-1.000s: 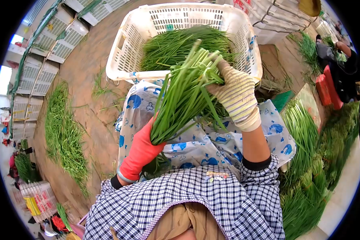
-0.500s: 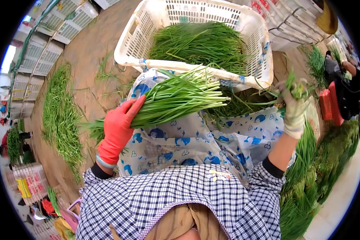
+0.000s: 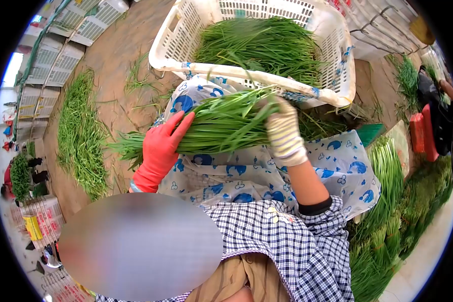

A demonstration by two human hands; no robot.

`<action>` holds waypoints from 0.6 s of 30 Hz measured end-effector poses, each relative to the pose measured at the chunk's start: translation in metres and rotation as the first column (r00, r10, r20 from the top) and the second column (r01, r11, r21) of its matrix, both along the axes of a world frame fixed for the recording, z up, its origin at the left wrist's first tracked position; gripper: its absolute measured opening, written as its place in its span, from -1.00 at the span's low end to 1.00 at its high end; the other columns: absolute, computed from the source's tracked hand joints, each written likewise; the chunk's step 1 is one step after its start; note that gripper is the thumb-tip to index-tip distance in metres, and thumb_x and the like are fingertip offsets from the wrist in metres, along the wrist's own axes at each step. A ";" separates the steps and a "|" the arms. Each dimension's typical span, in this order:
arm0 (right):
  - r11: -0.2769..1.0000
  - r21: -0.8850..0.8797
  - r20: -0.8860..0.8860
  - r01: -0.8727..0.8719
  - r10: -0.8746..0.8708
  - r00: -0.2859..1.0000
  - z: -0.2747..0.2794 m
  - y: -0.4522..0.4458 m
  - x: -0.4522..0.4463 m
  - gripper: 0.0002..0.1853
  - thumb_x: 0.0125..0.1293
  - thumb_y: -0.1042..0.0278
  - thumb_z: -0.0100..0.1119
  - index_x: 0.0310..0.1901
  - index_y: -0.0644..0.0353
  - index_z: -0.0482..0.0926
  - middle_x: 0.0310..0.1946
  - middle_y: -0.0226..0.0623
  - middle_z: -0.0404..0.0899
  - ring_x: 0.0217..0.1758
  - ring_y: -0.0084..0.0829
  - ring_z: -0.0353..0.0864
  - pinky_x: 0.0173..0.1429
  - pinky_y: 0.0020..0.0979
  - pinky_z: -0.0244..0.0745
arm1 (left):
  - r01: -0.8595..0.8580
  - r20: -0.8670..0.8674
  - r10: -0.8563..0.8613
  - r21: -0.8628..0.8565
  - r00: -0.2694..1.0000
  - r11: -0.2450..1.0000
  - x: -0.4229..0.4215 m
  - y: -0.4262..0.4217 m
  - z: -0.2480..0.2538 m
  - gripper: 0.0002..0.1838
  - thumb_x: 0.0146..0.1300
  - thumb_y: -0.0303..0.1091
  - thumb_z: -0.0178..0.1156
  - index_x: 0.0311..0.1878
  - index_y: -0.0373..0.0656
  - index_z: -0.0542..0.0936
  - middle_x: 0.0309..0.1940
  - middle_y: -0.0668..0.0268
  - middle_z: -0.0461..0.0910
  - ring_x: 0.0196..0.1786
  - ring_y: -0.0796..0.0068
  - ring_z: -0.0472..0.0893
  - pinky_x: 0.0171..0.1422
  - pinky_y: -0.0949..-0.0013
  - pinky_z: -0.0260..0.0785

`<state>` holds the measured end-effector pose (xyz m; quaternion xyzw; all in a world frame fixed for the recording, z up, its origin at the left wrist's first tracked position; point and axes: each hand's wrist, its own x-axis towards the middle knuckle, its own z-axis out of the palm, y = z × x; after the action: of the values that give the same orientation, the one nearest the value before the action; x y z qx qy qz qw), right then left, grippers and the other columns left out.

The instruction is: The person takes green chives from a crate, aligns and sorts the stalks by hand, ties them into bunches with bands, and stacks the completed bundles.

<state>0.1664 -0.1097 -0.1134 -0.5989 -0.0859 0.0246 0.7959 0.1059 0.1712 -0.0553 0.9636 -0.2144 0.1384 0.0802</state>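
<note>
A bunch of green chives (image 3: 221,128) lies crosswise above my lap. My left hand (image 3: 160,148), in a red rubber glove, is closed round its leafy part, with the thumb and forefinger showing on top. At the bunch's right end, my right hand (image 3: 287,133) in a striped knit glove grips the stems. Its fingertips are partly hidden among the leaves and slightly blurred. Beneath both hands spreads a white plastic apron with blue prints (image 3: 236,183). Just beyond them stands a white perforated basket (image 3: 259,76) holding more chives (image 3: 261,45).
Loose greens (image 3: 80,136) are strewn on the dirt floor at left. Bundled chives (image 3: 387,236) lie in a pile at my right. White crates (image 3: 48,58) line the left side. A red stool (image 3: 424,133) and a dark-clothed person are at far right.
My right hand has come in from the right to the stem end of the bunch; the loose bits it held are no longer visible. My left hand keeps its hold.
</note>
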 end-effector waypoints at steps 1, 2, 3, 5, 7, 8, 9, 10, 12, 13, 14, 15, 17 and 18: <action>0.977 0.205 -0.154 0.053 -0.021 0.988 0.008 -0.014 -0.005 -0.77 0.38 0.29 0.19 0.00 0.15 0.55 -0.14 -0.26 0.64 -0.22 -0.40 0.64 -0.09 -0.42 0.65 | -0.005 -0.004 0.005 -0.002 1.000 1.000 0.000 0.001 -0.002 -0.27 0.00 -0.57 0.20 0.33 0.15 0.48 0.15 0.27 0.55 -0.10 0.24 0.63 -0.09 0.24 0.44; 0.911 0.389 -0.304 0.136 -0.012 0.952 0.016 -0.028 -0.008 -0.76 0.41 0.21 0.16 0.02 0.12 0.55 -0.14 -0.25 0.65 -0.28 -0.42 0.64 -0.17 -0.41 0.66 | 0.007 -0.003 -0.007 -0.020 1.000 1.000 0.001 0.003 -0.005 -0.27 0.00 -0.56 0.21 0.33 0.15 0.48 0.16 0.26 0.54 -0.10 0.22 0.63 -0.08 0.24 0.45; 0.886 0.436 -0.305 0.157 -0.019 0.952 0.022 -0.049 -0.011 -0.71 0.41 0.12 0.15 0.02 0.10 0.55 -0.15 -0.25 0.65 -0.34 -0.46 0.61 -0.20 -0.41 0.66 | 0.020 -0.001 -0.020 -0.040 1.000 0.999 0.002 0.004 -0.007 -0.28 0.01 -0.56 0.22 0.33 0.15 0.48 0.17 0.24 0.54 -0.09 0.20 0.63 -0.08 0.23 0.46; 0.865 0.423 -0.334 0.271 -0.129 0.934 0.044 -0.086 -0.016 -0.61 0.39 -0.07 0.14 0.00 0.09 0.55 -0.23 -0.27 0.65 -0.46 -0.54 0.56 -0.31 -0.46 0.62 | 0.026 -0.011 -0.027 -0.055 1.000 0.998 0.004 0.009 -0.012 -0.27 0.00 -0.55 0.23 0.33 0.16 0.48 0.17 0.23 0.54 -0.09 0.19 0.64 -0.08 0.22 0.47; 0.956 0.202 -0.303 0.214 -0.147 0.942 0.058 -0.141 -0.018 -0.55 0.36 -0.16 0.15 -0.06 0.10 0.57 -0.38 -0.33 0.63 -0.58 -0.59 0.50 -0.44 -0.52 0.52 | 0.031 -0.024 -0.032 -0.068 0.999 0.997 0.004 0.010 -0.014 -0.27 0.00 -0.54 0.23 0.33 0.17 0.48 0.17 0.22 0.54 -0.09 0.17 0.64 -0.08 0.22 0.47; 0.998 0.027 -0.267 0.061 -0.052 0.962 0.060 -0.173 -0.018 -0.54 0.34 -0.18 0.17 -0.09 0.11 0.58 -0.46 -0.37 0.61 -0.62 -0.60 0.47 -0.50 -0.55 0.45 | 0.040 -0.014 -0.041 -0.048 0.999 0.998 0.004 0.009 -0.013 -0.27 0.00 -0.55 0.23 0.33 0.18 0.48 0.17 0.22 0.54 -0.08 0.18 0.64 -0.07 0.22 0.47; 0.960 -0.279 -0.329 0.019 -0.114 0.937 0.073 -0.181 -0.016 -0.55 0.30 -0.16 0.24 -0.14 0.14 0.59 -0.57 -0.43 0.56 -0.68 -0.63 0.43 -0.54 -0.57 0.38 | 0.050 -0.002 -0.050 -0.028 0.999 0.998 0.004 0.009 -0.012 -0.26 0.00 -0.55 0.23 0.33 0.20 0.48 0.17 0.23 0.55 -0.08 0.19 0.64 -0.07 0.22 0.47; 0.776 -0.606 -0.408 -0.172 -0.118 0.905 0.069 -0.191 -0.014 -0.56 0.20 -0.01 0.37 -0.10 0.19 0.58 -0.44 -0.31 0.61 -0.52 -0.48 0.57 -0.33 -0.40 0.57 | 0.050 -0.003 -0.050 -0.032 0.999 0.998 0.004 0.008 -0.013 -0.26 0.00 -0.55 0.23 0.33 0.20 0.48 0.17 0.23 0.55 -0.08 0.19 0.64 -0.07 0.22 0.47; 0.185 -0.978 0.142 0.097 0.245 0.959 0.085 -0.161 -0.022 -0.54 0.08 0.18 0.45 -0.03 0.22 0.57 -0.25 -0.18 0.62 -0.26 -0.26 0.63 -0.04 -0.26 0.58 | 0.026 -0.026 -0.026 -0.002 0.999 1.000 0.004 0.009 -0.014 -0.25 0.00 -0.56 0.22 0.34 0.23 0.48 0.17 0.26 0.54 -0.04 0.21 0.63 -0.03 0.22 0.46; 0.199 -0.979 0.116 0.054 0.316 0.942 0.098 -0.139 -0.018 -0.46 -0.01 0.26 0.46 0.04 0.21 0.55 -0.11 -0.12 0.59 -0.06 -0.09 0.59 0.12 -0.19 0.49 | 0.028 -0.026 -0.028 0.000 0.999 1.000 0.003 0.008 -0.013 -0.25 0.00 -0.56 0.22 0.34 0.23 0.48 0.17 0.26 0.54 -0.04 0.21 0.63 -0.03 0.22 0.46; 0.248 -0.968 0.110 0.037 0.290 0.951 0.109 -0.109 -0.017 -0.49 0.00 0.25 0.47 0.01 0.21 0.57 -0.17 -0.13 0.61 -0.09 -0.11 0.60 0.09 -0.20 0.49 | 0.022 -0.026 -0.022 0.013 0.999 1.000 0.002 0.007 -0.012 -0.25 0.00 -0.56 0.22 0.34 0.24 0.48 0.18 0.28 0.54 -0.03 0.22 0.62 -0.02 0.23 0.45; 0.339 -0.941 0.101 0.003 0.270 0.958 0.115 -0.081 -0.014 -0.55 0.05 0.15 0.44 -0.07 0.22 0.62 -0.23 -0.13 0.61 -0.11 -0.12 0.61 0.05 -0.17 0.49 | 0.017 -0.027 -0.016 0.027 1.000 0.999 0.002 0.006 -0.012 -0.25 0.01 -0.56 0.21 0.34 0.25 0.48 0.18 0.29 0.54 -0.01 0.24 0.62 0.00 0.23 0.44; 0.137 -0.987 0.137 0.089 0.395 0.909 0.102 -0.029 -0.003 -0.53 0.15 -0.10 0.31 -0.34 0.26 0.66 -0.31 -0.09 0.61 -0.14 -0.13 0.61 0.00 -0.15 0.48 | 0.019 -0.021 -0.018 0.036 1.000 0.999 0.001 0.004 -0.011 -0.25 0.00 -0.55 0.22 0.34 0.25 0.48 0.19 0.30 0.53 0.00 0.25 0.61 0.00 0.24 0.43; 0.103 -0.990 0.137 0.100 0.461 0.877 0.086 -0.006 0.002 -0.54 0.16 -0.10 0.29 -0.40 0.25 0.63 -0.36 -0.08 0.60 -0.18 -0.11 0.61 -0.01 -0.14 0.48 | 0.019 -0.015 -0.018 0.038 1.000 0.999 0.001 0.004 -0.011 -0.25 0.00 -0.54 0.22 0.34 0.24 0.48 0.20 0.32 0.53 0.01 0.26 0.61 0.00 0.26 0.42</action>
<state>0.1685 -0.1154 -0.0276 -0.9437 -0.2904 0.0472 0.1509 0.1069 0.1754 -0.0659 0.9639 -0.2253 0.1265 0.0647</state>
